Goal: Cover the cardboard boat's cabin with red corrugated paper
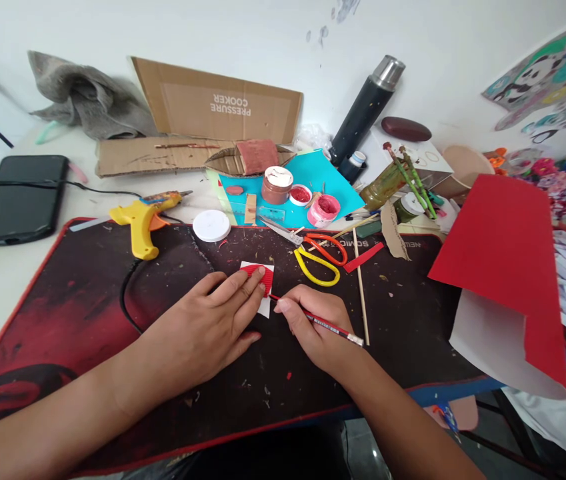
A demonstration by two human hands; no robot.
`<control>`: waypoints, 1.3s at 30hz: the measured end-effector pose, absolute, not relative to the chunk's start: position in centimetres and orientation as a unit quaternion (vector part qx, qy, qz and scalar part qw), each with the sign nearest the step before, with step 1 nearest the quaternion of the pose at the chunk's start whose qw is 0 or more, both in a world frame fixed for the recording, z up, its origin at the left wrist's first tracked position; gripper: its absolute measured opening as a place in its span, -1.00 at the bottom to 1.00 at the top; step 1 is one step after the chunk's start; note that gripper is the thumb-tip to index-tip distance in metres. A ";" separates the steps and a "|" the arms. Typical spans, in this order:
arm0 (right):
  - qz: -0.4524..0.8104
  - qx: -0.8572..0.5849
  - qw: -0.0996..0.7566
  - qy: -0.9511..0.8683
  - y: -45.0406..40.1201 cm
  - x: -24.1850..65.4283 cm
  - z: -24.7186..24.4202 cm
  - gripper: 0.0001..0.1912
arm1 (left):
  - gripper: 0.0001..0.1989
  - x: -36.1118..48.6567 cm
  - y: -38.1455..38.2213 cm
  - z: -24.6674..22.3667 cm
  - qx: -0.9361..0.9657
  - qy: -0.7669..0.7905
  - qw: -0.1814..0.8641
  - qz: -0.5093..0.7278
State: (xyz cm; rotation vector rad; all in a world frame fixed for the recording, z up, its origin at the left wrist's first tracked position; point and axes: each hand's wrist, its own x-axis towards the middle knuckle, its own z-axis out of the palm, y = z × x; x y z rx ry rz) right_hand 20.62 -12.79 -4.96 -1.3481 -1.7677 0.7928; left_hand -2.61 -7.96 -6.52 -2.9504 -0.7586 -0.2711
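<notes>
My left hand lies flat, fingers extended, pressing a small red ribbed piece onto a white piece of card on the dark mat. Its fingers cover part of both. A red and black pencil is pinched in my right hand, its tip touching the edge of the red piece. Just beyond the hands are scissors with one orange and one yellow handle, lying open. A thin wooden stick and a red strip lie to their right.
A yellow glue gun and a phone are at the left. Paint jars stand on blue paper, with a black flask behind. A large red sheet overhangs the right edge. Cardboard leans at the back.
</notes>
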 end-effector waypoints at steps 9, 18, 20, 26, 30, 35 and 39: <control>0.307 -0.542 0.421 -0.660 -12.9 20.7 -5.6 -0.69 | -0.41 -2.5 -7.8 -6.5 -0.963 -0.247 0.047 -0.096; 0.333 -0.543 0.409 -0.654 -12.8 20.6 -5.4 -0.67 | -0.40 -2.6 -7.9 -6.5 -0.963 -0.243 0.056 -0.106; 0.333 -0.544 0.409 -0.653 -12.8 20.6 -5.4 -0.67 | -0.41 -2.7 -7.9 -6.5 -0.962 -0.244 0.053 -0.107; 0.336 -0.554 0.408 -0.643 -12.7 20.6 -5.5 -0.67 | -0.43 -2.6 -8.0 -6.5 -0.962 -0.248 0.052 -0.106; 0.340 -0.561 0.410 -0.634 -12.7 20.6 -5.6 -0.66 | -0.42 -2.5 -7.9 -6.6 -0.961 -0.250 0.048 -0.105; 0.338 -0.571 0.406 -0.628 -12.6 20.6 -5.6 -0.66 | -0.42 -2.4 -7.9 -6.4 -0.961 -0.247 0.059 -0.108; 0.338 -0.576 0.402 -0.626 -12.5 20.6 -5.5 -0.65 | -0.41 -2.5 -8.0 -6.3 -0.961 -0.248 0.063 -0.102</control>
